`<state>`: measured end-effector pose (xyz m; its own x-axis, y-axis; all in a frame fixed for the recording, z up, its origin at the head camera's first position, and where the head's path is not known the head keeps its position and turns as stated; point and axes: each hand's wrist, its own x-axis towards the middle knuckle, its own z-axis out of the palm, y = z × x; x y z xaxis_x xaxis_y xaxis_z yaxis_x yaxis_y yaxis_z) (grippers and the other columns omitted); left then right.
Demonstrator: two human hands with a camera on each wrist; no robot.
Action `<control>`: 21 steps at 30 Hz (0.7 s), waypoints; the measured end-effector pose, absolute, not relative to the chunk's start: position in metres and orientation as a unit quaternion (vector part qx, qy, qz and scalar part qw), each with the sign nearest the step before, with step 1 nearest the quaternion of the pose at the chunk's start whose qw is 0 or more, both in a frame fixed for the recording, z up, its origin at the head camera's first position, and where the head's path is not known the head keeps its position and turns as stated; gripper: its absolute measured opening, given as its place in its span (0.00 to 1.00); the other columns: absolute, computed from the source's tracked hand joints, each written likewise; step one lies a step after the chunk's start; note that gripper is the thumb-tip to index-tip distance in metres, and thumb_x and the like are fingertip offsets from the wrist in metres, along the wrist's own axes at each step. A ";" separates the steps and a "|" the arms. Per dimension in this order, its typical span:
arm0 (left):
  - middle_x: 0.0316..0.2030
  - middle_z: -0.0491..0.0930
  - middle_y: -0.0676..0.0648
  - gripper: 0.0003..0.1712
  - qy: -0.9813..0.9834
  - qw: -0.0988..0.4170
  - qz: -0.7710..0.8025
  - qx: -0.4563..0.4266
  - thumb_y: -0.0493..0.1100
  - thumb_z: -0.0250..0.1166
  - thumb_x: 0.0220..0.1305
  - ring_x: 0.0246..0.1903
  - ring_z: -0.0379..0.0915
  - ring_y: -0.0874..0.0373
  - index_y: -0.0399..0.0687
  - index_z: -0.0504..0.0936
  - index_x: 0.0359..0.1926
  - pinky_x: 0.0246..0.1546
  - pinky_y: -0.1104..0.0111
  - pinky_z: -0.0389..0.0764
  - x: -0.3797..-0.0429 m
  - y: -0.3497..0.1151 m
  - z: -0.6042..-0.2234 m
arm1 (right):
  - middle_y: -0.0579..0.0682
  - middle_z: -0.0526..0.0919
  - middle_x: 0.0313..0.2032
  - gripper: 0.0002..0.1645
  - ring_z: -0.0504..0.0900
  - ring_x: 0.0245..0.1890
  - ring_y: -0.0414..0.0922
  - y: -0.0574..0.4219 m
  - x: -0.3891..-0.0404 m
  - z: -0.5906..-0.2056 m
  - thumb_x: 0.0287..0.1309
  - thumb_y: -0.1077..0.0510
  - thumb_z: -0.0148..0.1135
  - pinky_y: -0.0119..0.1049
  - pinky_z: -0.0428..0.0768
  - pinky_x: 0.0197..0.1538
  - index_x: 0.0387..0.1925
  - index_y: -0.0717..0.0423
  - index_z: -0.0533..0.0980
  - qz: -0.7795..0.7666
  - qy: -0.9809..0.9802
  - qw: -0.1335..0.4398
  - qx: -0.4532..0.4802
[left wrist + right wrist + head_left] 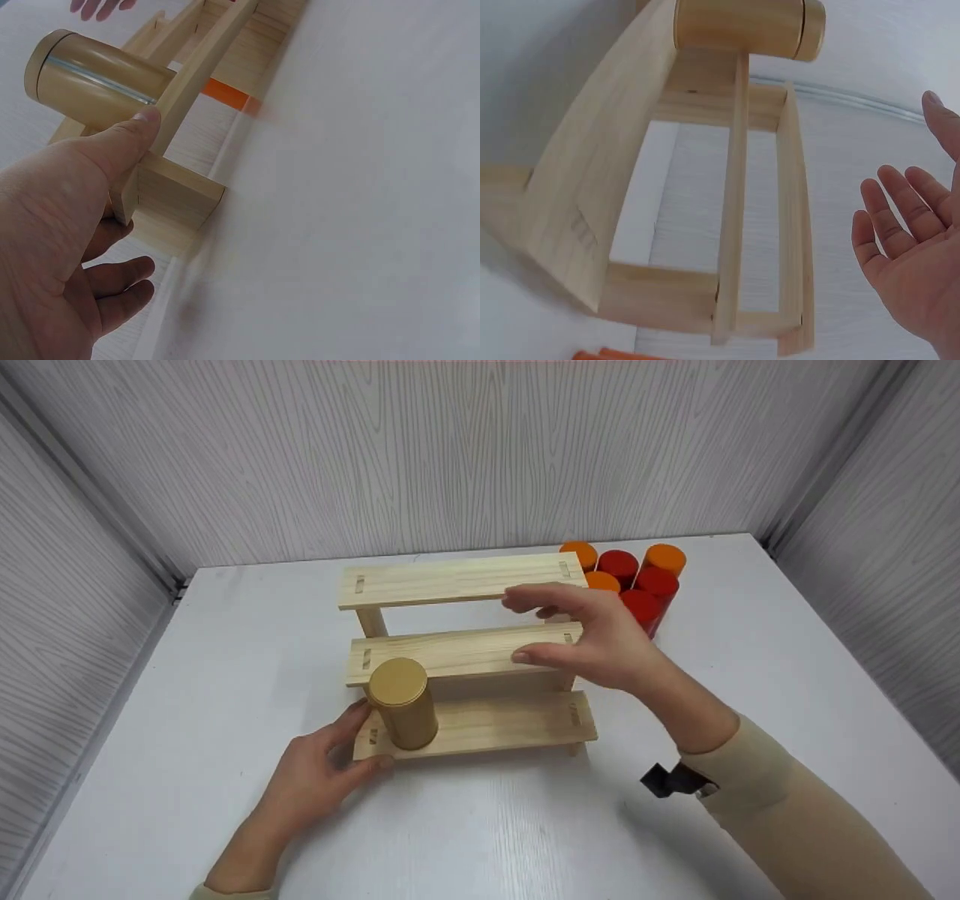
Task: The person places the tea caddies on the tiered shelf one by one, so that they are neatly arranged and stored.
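Observation:
A three-tier wooden shelf (510, 725) stands mid-table. On its lowest tier, toward the left end, a gold cylinder-shaped canister (409, 705) stands upright. My left hand (315, 772) grips the left end of that lowest tier, thumb along the front edge and fingers behind; the left wrist view shows the thumb (127, 142) on the board close to the canister (97, 79). My right hand (592, 637) hovers over the right side of the shelf, fingers and thumb spread apart with nothing between them. In the right wrist view that hand (915, 247) is apart from the wood.
Behind the shelf's right end stand several red cylinders (619, 566) and orange cylinders (665, 559), close together and partly hidden by the shelf and right hand. White wood-grain panels (465, 450) wall the white table (787, 697) at the back and sides.

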<state>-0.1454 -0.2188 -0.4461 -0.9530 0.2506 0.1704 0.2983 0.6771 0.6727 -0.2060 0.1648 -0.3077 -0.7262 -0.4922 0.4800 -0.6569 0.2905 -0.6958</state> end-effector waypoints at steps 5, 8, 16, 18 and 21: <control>0.72 0.72 0.48 0.47 -0.913 0.041 -0.376 -0.155 0.63 0.78 0.61 0.71 0.70 0.47 0.54 0.74 0.76 0.71 0.47 0.72 -0.146 -0.218 -0.446 | 0.47 0.87 0.59 0.34 0.84 0.59 0.46 0.204 -0.208 -0.296 0.56 0.66 0.81 0.42 0.81 0.64 0.65 0.56 0.82 0.488 -0.807 0.111 0.314; 0.72 0.72 0.48 0.47 -0.913 0.042 -0.374 -0.158 0.64 0.78 0.61 0.71 0.70 0.48 0.53 0.74 0.76 0.71 0.48 0.73 -0.147 -0.219 -0.447 | 0.47 0.87 0.58 0.32 0.83 0.59 0.48 0.226 -0.212 -0.293 0.59 0.67 0.78 0.38 0.80 0.64 0.65 0.57 0.81 0.490 -0.815 0.125 0.282; 0.72 0.72 0.48 0.48 -0.913 0.045 -0.373 -0.160 0.63 0.79 0.60 0.70 0.71 0.47 0.54 0.74 0.76 0.70 0.48 0.73 -0.147 -0.218 -0.447 | 0.49 0.86 0.59 0.31 0.82 0.58 0.47 0.274 -0.224 -0.305 0.65 0.61 0.74 0.30 0.80 0.60 0.69 0.51 0.79 0.483 -0.841 0.147 0.194; 0.72 0.72 0.47 0.48 -0.913 0.043 -0.373 -0.158 0.64 0.78 0.59 0.71 0.71 0.47 0.54 0.74 0.76 0.70 0.48 0.73 -0.147 -0.218 -0.447 | 0.51 0.86 0.59 0.32 0.81 0.59 0.48 0.282 -0.228 -0.313 0.66 0.60 0.74 0.30 0.80 0.60 0.70 0.51 0.78 0.487 -0.843 0.144 0.178; 0.73 0.72 0.48 0.49 -0.915 0.038 -0.373 -0.152 0.65 0.78 0.59 0.71 0.71 0.47 0.55 0.73 0.77 0.71 0.48 0.73 -0.147 -0.218 -0.447 | 0.54 0.84 0.60 0.33 0.80 0.59 0.48 0.292 -0.232 -0.326 0.66 0.59 0.74 0.28 0.80 0.59 0.71 0.53 0.77 0.488 -0.848 0.141 0.153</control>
<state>-0.1467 -0.2184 -0.4469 -0.9507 0.2502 0.1834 0.3071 0.6756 0.6703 -0.2323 0.2920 -0.3259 -0.9132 -0.1227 0.3885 -0.3976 0.4763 -0.7842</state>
